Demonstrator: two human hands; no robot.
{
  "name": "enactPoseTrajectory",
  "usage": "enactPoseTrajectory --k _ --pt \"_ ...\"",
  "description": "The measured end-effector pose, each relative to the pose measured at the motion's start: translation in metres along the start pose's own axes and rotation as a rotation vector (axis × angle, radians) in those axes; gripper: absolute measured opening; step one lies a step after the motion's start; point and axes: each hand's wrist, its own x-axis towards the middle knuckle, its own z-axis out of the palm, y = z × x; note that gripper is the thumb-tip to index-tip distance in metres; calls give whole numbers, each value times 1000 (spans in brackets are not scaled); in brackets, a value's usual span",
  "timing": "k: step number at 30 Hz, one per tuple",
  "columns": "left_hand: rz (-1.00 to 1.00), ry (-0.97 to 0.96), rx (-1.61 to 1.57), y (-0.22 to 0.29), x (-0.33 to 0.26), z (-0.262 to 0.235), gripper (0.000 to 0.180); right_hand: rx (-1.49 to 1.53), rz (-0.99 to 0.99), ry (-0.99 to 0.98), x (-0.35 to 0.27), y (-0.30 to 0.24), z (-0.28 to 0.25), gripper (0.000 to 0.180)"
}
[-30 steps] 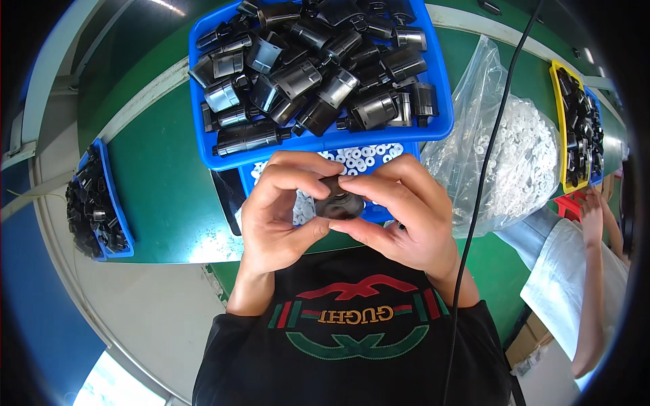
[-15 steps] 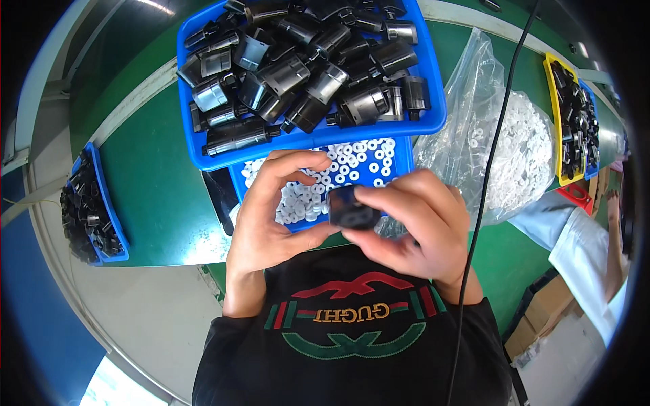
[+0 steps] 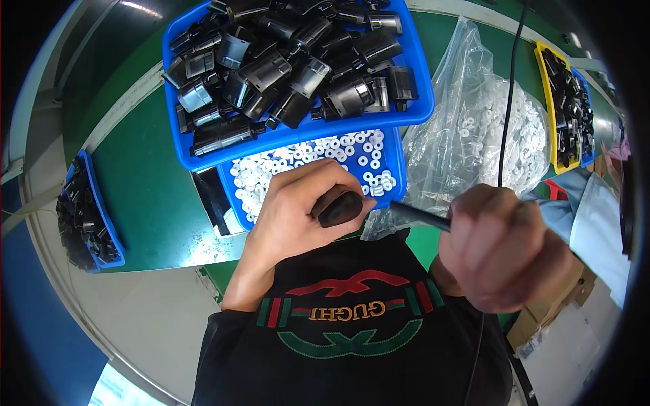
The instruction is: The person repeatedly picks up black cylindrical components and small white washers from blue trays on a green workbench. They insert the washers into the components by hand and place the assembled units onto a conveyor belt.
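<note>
My left hand (image 3: pixel 291 210) is wrapped round a dark cylindrical part (image 3: pixel 340 208), whose rounded black end points toward me. It is held in front of the lower blue tray (image 3: pixel 401 159), which holds many small white ring washers (image 3: pixel 271 166). To the right, my closed right hand (image 3: pixel 504 247) grips a dark rod (image 3: pixel 420 215) that sticks out to the left, its tip a little short of my left fingertips. Motion blurs the right hand, and whatever else lies inside that fist is hidden.
A larger blue bin (image 3: pixel 423 101) heaped with black-and-silver cylindrical parts (image 3: pixel 267 71) overlaps the washer tray. A clear plastic bag (image 3: pixel 460 155) of white washers lies right. A black cable (image 3: pixel 506 122) hangs across. Side bins (image 3: pixel 101 210) and a yellow bin (image 3: pixel 552 101) hold more parts.
The dark part was between both hands; now only my left hand grips it. My right hand has moved right and closed on a dark rod. The whole view has shifted slightly.
</note>
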Motion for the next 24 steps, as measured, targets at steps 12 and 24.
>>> enactPoseTrajectory --k 12,24 --pt "53 -62 -13 9 10 1 32 102 158 35 -2 17 14 15" --pt "49 -67 11 9 8 0 30 147 99 48 6 32 23 21"
